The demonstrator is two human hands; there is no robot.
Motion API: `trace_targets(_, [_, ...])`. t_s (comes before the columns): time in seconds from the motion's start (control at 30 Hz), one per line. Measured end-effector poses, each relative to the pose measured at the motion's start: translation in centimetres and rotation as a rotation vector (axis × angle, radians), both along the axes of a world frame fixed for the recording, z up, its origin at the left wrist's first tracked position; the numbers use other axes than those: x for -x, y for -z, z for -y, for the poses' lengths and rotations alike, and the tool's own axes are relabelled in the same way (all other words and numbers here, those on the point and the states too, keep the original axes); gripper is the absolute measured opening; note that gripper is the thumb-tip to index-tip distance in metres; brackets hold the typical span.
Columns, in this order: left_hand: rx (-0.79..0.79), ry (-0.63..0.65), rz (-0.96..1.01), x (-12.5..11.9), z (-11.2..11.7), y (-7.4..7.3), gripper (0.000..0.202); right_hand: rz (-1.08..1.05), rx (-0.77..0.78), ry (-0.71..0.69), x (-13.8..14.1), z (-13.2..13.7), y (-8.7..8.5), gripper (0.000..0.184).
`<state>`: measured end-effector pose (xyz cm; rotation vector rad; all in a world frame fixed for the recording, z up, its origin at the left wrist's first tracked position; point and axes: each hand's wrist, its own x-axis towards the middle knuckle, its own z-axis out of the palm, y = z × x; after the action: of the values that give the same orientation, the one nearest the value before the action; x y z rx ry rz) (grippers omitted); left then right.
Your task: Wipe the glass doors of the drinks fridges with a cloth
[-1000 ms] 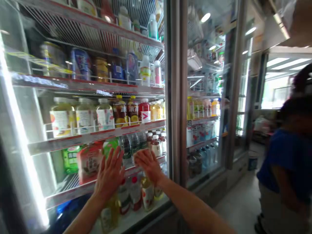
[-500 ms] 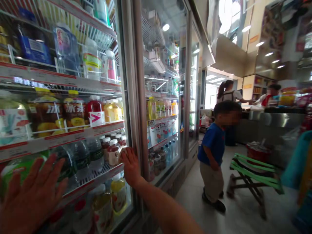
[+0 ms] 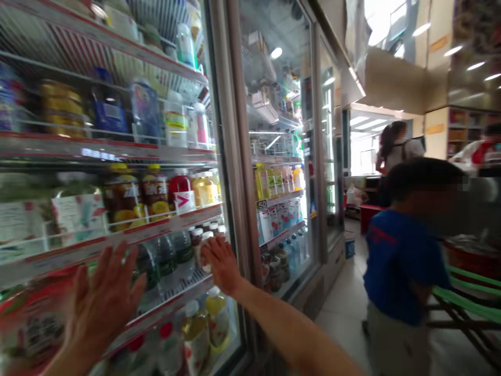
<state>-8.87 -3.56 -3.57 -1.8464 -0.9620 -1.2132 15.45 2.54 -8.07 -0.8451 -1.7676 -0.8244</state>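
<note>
My left hand (image 3: pixel 107 295) is raised palm-forward with its fingers spread, in front of the drinks cooler's lower shelves. Whether it touches the glass I cannot tell. My right hand (image 3: pixel 222 265) is at the cooler door's right side, fingers bent over a pale, crumpled cloth (image 3: pixel 204 253), which they partly hide. Behind the glass near that hand are small white-capped bottles (image 3: pixel 197 235) and dark green-labelled water bottles (image 3: pixel 182 245). Iced tea bottles with yellow caps (image 3: pixel 155 190) and a red drink bottle (image 3: pixel 180 189) stand on the shelf above.
A metal door frame (image 3: pixel 237 130) separates this cooler from a second glass-door cooler (image 3: pixel 279 209). Close on the right stands a child in a blue shirt (image 3: pixel 403 266), beside a green folding stool (image 3: pixel 475 303). People (image 3: pixel 399 146) are farther back near a counter.
My view has turned left and the cooler shows further right. Both hands appear further right, the left still spread. The child has come nearer, partly covering the stool.
</note>
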Motion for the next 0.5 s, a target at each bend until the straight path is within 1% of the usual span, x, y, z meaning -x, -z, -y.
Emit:
trace_targets(0.03, [-0.068, -0.061, -0.036, -0.2, 0.6, -0.3, 0.066, 0.017, -0.001, -0.015, -0.1, -0.3, -1.1, 0.048])
trace_targets(0.07, [-0.113, -0.117, -0.060, -0.3, 1.0, -0.6, 0.065, -0.006, -0.003, -0.019, -0.1, -0.7, -2.7, 0.049])
trace_targets(0.13, [-0.157, -0.201, -0.088, -0.2, 1.3, -1.2, 0.065, -0.139, -0.048, -0.011, -0.1, -1.4, -6.3, 0.052])
trace_targets(0.17, [-0.159, -0.228, -0.086, 0.0, 1.3, -1.5, 0.064, -0.202, -0.067, -0.012, 0.1, -1.5, -7.3, 0.053])
trace_targets(0.2, [-0.159, -0.247, -0.085, 0.2, 1.3, -1.8, 0.064, -0.251, -0.088, -0.016, 0.2, -1.5, -7.6, 0.054])
trace_targets(0.23, [-0.160, -0.259, -0.090, 0.4, 1.3, -1.9, 0.063, -0.272, -0.107, -0.026, 0.4, -1.3, -7.0, 0.056])
trace_targets(0.27, [-0.161, -0.265, -0.101, 0.7, 1.3, -2.0, 0.063, -0.263, -0.125, -0.039, 0.6, -0.9, -5.7, 0.057])
trace_targets(0.3, [-0.162, -0.269, -0.113, 0.9, 1.3, -2.0, 0.063, -0.235, -0.137, -0.051, 0.7, -0.5, -4.0, 0.058])
trace_targets(0.37, [-0.156, -0.275, -0.134, 1.1, 1.5, -1.9, 0.063, -0.123, -0.148, -0.060, 0.6, 0.1, -0.8, 0.060])
trace_targets(0.4, [-0.153, -0.279, -0.139, 1.1, 1.5, -1.8, 0.064, -0.080, -0.141, -0.059, 0.4, 0.2, 0.0, 0.060])
trace_targets(0.43, [-0.153, -0.283, -0.139, 1.1, 1.6, -1.7, 0.064, -0.069, -0.131, -0.051, 0.3, 0.1, 0.0, 0.059])
trace_targets(0.47, [-0.153, -0.289, -0.138, 1.0, 1.6, -1.6, 0.065, -0.101, -0.116, -0.035, 0.1, -0.2, -0.7, 0.059])
trace_targets(0.5, [-0.153, -0.295, -0.134, 0.9, 1.7, -1.6, 0.065, -0.168, -0.103, -0.015, 0.0, -0.5, -2.0, 0.057])
